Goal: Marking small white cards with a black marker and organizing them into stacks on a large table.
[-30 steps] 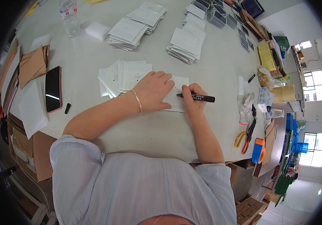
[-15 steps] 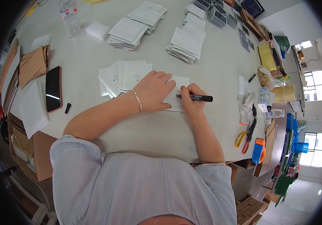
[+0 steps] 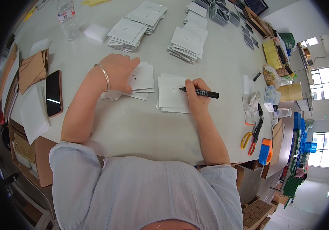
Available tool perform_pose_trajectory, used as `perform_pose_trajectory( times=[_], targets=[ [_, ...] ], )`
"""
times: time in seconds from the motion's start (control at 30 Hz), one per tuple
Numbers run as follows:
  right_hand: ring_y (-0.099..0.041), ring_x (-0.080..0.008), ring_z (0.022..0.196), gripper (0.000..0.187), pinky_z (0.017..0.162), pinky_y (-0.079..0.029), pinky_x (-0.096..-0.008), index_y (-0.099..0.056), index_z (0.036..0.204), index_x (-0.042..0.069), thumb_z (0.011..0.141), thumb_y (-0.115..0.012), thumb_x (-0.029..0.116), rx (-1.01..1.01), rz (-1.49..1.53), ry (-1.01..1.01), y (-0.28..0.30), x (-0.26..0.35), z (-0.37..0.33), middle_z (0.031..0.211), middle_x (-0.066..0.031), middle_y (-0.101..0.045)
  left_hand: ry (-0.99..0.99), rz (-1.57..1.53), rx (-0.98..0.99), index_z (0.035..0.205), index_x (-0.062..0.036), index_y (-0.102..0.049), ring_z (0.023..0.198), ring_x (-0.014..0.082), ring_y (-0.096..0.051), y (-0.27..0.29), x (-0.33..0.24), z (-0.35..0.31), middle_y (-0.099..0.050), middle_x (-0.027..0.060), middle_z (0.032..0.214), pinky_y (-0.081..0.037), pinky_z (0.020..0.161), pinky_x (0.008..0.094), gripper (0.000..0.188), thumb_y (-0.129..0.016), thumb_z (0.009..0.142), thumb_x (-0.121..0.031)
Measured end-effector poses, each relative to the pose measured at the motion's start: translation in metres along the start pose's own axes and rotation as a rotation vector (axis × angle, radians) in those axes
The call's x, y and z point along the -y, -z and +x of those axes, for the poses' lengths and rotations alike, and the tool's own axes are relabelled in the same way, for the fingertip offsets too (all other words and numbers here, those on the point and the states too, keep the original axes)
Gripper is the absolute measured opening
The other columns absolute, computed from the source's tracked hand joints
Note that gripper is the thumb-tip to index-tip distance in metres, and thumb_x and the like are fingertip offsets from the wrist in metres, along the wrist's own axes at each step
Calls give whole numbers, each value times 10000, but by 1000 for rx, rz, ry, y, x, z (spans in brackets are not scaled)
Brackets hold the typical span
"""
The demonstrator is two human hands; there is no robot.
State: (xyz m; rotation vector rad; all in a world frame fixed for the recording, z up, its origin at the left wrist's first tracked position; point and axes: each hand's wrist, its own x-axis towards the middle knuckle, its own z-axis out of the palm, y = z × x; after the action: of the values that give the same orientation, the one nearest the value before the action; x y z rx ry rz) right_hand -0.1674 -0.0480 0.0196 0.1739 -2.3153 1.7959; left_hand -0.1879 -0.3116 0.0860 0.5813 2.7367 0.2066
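My right hand (image 3: 198, 100) grips an uncapped black marker (image 3: 206, 93) between thumb and fingers. Its tip is at a neat stack of square white paper packets (image 3: 171, 99) in front of me, beside small printed marks. Over the left part of a looser, fanned pile of similar white packets (image 3: 146, 78) is my left hand (image 3: 119, 73), its thumb and index finger spread wide. That hand's other fingertips are partly hidden.
Taller packet stacks (image 3: 128, 31) (image 3: 187, 40) stand farther back. A phone (image 3: 54, 93), cardboard pieces (image 3: 33, 69) and a water bottle (image 3: 68, 23) lie left. Scissors (image 3: 251, 140), a glove (image 3: 250, 108) and an orange-and-blue tape roll (image 3: 265, 151) sit right.
My left hand has moved left from the near stack to the fanned pile, uncovering the top packet. My right hand stays beside the stack with the marker.
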Motion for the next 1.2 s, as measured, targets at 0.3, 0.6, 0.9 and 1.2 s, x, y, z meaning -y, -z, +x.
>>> perform_pose_trajectory(
  times=[0.3,0.6,0.9,1.2],
  targets=[
    [-429,-60,545,210,501,-365,-232,-543,671,3,807,-667,102,69,-83,14,-12,6,1,588,-14,-529,-357,-123,-309,989,-10,-545,1120,314,-481,-38,-54,15,-520,178,1189,-395,929,410,603,-776,586,-392],
    [-442,-67,540,194,504,-381,-239,-563,684,13,802,-675,118,86,-162,26,-15,6,0,591,-18,-548,-369,-148,-221,1029,29,-539,1119,334,-482,-46,-63,17,-509,216,1209,-397,951,399,605,-771,613,-344],
    [-403,-48,546,222,489,-348,-232,-525,638,14,805,-652,83,87,-55,-35,-4,6,-12,579,-2,-530,-362,-146,-217,1025,30,-539,1102,329,-489,-48,-63,16,-508,216,1208,-409,940,386,586,-766,621,-329],
    [-412,-54,540,221,487,-351,-237,-516,634,8,797,-656,59,96,-120,44,-6,4,-14,569,-13,-522,-415,-66,-369,939,-2,-562,958,256,-514,-54,-63,17,-538,127,976,-441,835,346,476,-730,671,-357]
  ],
)
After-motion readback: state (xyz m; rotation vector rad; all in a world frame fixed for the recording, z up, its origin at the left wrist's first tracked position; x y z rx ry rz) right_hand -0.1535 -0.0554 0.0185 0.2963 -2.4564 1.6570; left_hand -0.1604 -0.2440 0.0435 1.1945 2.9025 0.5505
